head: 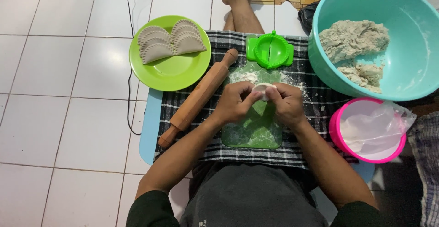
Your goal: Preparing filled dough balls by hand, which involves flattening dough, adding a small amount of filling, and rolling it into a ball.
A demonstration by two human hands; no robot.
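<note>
White tiled floor, checked cloth (297,151) under green board (256,133). Left hand (235,103) and right hand (286,103) pinch dough piece (264,90) together; rolling pin (199,96) left of grip, within reach.

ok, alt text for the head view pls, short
Seen from above, a seated person's left hand and right hand pinch a small piece of dough over a green cutting board on a checked cloth. Around it: rolling pin, green dumpling press, green plate of shaped dumplings, teal dough bowl, pink bowl.
</note>
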